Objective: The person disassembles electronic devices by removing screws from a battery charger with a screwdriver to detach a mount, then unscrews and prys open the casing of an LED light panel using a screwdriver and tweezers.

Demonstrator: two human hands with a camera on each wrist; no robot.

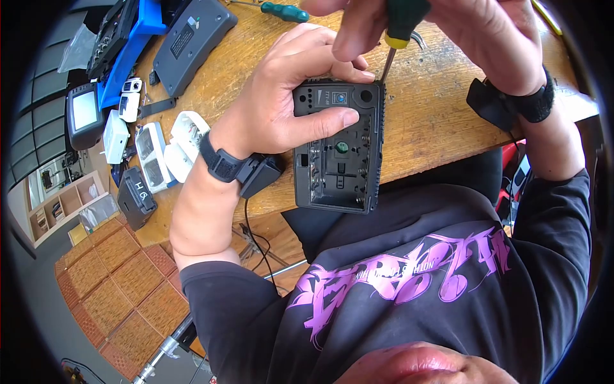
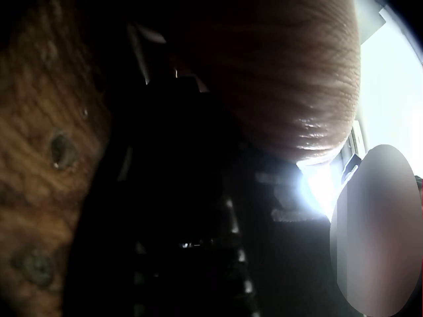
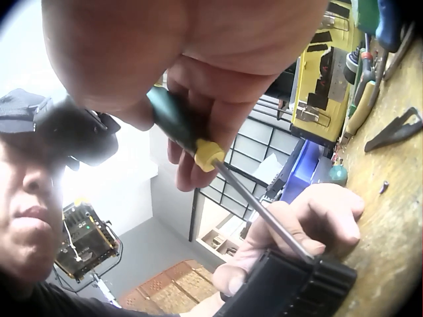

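My left hand (image 1: pixel 278 96) grips a black plastic device housing (image 1: pixel 339 192) by its upper left, thumb across its face and fingers along the top edge. The housing lies open side up near the table edge, with metal contacts along its inner walls and a small green spot inside. Above its upper right corner, my right hand (image 1: pixel 489 38) holds a screwdriver (image 3: pixel 178 122) by its green handle with a yellow collar. The shaft slants down, its tip at the housing's corner beside my left fingers. In the left wrist view the housing is mostly dark.
Another green-handled screwdriver (image 1: pixel 284 11) lies at the back. Left are a grey device (image 1: pixel 195 48), a blue bin (image 1: pixel 150 18), white casings (image 1: pixel 152 153) and a black block (image 1: pixel 136 197). The right wrist view shows a small screw (image 3: pixel 384 187), a black piece (image 3: pixel 396 132) and a yellow box (image 3: pixel 324 86).
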